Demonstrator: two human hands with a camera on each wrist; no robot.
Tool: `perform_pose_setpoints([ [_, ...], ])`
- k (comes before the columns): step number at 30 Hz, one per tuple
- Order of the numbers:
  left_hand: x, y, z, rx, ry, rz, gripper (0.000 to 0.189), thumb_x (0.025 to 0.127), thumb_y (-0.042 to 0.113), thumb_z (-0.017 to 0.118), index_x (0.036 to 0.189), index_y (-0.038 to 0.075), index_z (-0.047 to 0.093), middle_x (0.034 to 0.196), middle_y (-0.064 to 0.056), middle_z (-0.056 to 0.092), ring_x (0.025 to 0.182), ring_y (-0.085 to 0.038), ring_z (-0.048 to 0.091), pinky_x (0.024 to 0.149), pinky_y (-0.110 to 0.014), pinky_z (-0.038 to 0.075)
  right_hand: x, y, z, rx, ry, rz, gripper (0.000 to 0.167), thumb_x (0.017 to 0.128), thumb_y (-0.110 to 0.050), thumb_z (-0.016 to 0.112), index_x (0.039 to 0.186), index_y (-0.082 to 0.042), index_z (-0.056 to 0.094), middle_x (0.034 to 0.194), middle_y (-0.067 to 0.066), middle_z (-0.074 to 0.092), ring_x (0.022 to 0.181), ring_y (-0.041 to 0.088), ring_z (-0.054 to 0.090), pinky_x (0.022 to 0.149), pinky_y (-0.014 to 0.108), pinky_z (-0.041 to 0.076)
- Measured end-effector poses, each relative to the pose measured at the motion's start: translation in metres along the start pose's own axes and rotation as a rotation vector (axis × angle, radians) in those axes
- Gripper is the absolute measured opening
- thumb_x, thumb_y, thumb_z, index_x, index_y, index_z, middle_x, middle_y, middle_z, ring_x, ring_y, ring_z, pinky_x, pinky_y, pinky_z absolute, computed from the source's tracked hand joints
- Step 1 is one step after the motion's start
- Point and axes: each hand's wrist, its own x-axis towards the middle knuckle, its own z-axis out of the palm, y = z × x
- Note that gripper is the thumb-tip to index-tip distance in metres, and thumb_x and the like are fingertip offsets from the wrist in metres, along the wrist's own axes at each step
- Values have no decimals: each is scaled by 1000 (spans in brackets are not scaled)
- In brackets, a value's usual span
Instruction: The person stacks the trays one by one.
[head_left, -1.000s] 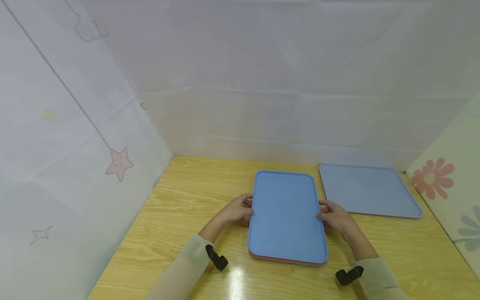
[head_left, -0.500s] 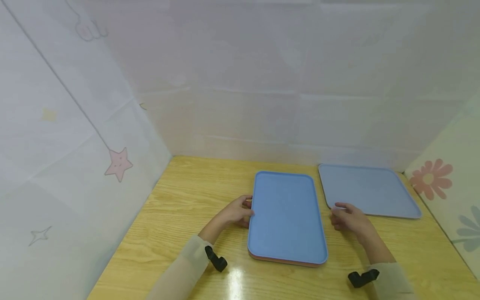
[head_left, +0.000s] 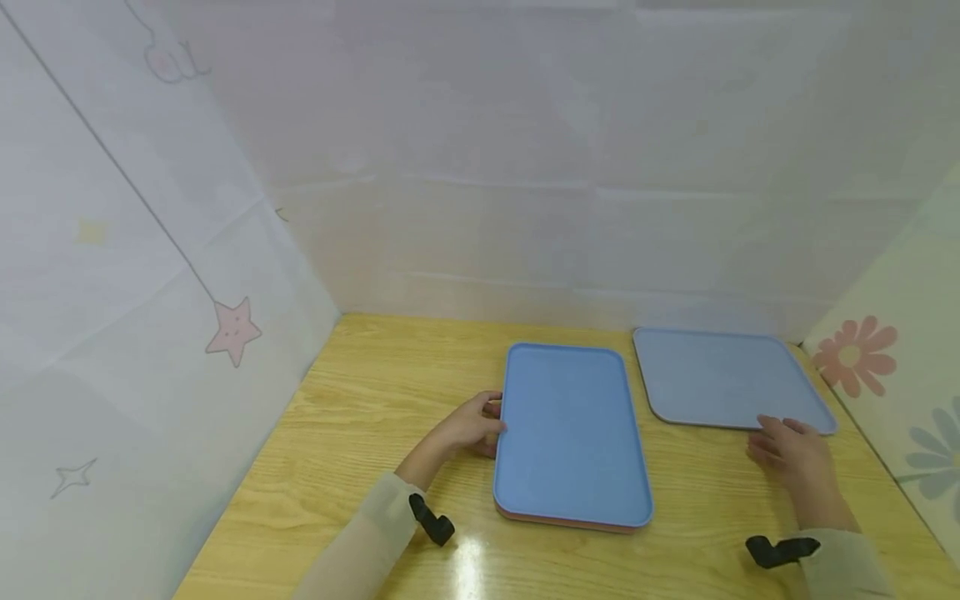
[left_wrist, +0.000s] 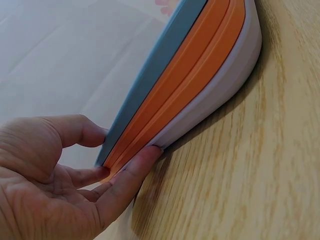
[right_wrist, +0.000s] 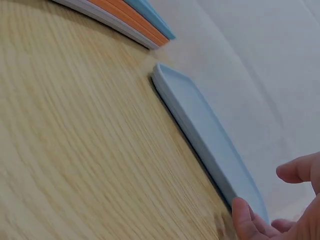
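Observation:
A stack of trays lies lengthwise mid-table, with a blue one on top. Its side in the left wrist view shows orange edges under the blue and a pale lilac edge at the bottom. My left hand holds the stack's left side, fingertips spread over the layered edges. Off to the right, my right hand is at the front edge of a light blue tray, thumb and fingers apart. One fingertip overlaps that tray in the right wrist view; contact is hard to tell.
A wooden table carries everything. White cloth walls rise behind and at the left, and a flower-printed one stands close at the right. Black wrist mounts sit on both sleeves.
My right hand has let go of the stack's right side and moved right to the light blue tray's front edge. My left hand and the stack have stayed put.

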Motion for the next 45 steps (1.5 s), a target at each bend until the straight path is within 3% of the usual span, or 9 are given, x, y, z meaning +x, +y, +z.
perform_pose_setpoints([
  [3, -1, 0, 0, 6, 3, 0, 71, 94, 6, 65, 156, 3, 31, 135, -22, 47, 104, -32, 62, 72, -44, 63, 3, -3, -10, 71, 85, 51, 95, 102, -27, 57, 159, -3, -15, 123, 19, 61, 76, 7, 69, 85, 29, 61],
  [6, -1, 0, -1, 0, 4, -1, 71, 94, 6, 64, 156, 4, 31, 134, -23, 47, 102, -32, 62, 72, -44, 63, 8, -6, -16, 129, 118, 106, 90, 102, -29, 56, 161, -11, -10, 163, 19, 17, 77, 5, 65, 87, 27, 60],
  [13, -3, 1, -1, 3, 11, 5, 70, 94, 5, 63, 156, 3, 31, 134, -23, 47, 103, -33, 62, 72, -45, 63, 26, -9, -22, 104, 171, 141, 89, 98, -25, 63, 163, -16, 2, 169, 3, 5, 75, 8, 63, 82, 25, 60],
  [17, -2, 0, 1, -1, 10, 1, 70, 94, 5, 64, 156, 2, 31, 135, -23, 47, 106, -34, 61, 73, -47, 63, 38, -8, -27, 48, 197, 121, 87, 97, -14, 62, 162, -4, 4, 141, 26, 47, 67, 12, 67, 76, 28, 62],
  [23, -1, -2, 2, -2, 9, 0, 70, 94, 5, 64, 156, 3, 31, 134, -23, 48, 106, -33, 61, 72, -46, 63, 52, -4, -37, 88, 269, 138, 29, 93, 0, 62, 118, 11, 50, 55, 6, 63, 52, 19, 69, 63, 31, 63],
  [28, 0, -1, 1, 7, 7, 4, 71, 93, 5, 65, 156, 3, 31, 135, -22, 48, 106, -33, 61, 71, -45, 63, 56, -3, -41, 132, 325, 140, 17, 88, 6, 62, 94, 1, 47, 53, 7, 62, 50, 18, 69, 61, 30, 62],
  [33, 0, 0, 1, -3, 6, -1, 71, 93, 5, 65, 156, 3, 31, 136, -23, 47, 107, -33, 61, 71, -44, 63, 54, -7, -37, 189, 369, 162, 74, 89, 5, 59, 149, -10, 19, 106, 6, 57, 54, 14, 69, 66, 27, 62],
  [37, 0, 0, 1, -8, 4, -4, 71, 94, 5, 65, 156, 4, 31, 135, -22, 47, 107, -33, 61, 72, -44, 63, 50, -11, -32, 335, 363, 164, 88, 92, 4, 55, 156, -26, 1, 131, -4, 37, 56, 15, 67, 68, 27, 62],
  [45, -1, 0, 2, 0, 8, -7, 71, 94, 7, 65, 156, 5, 32, 134, -21, 48, 104, -31, 62, 72, -44, 63, 40, -14, -25, 592, 264, 169, 80, 93, 6, 60, 156, -27, 23, 71, 0, 58, 64, 14, 67, 64, 31, 63],
])
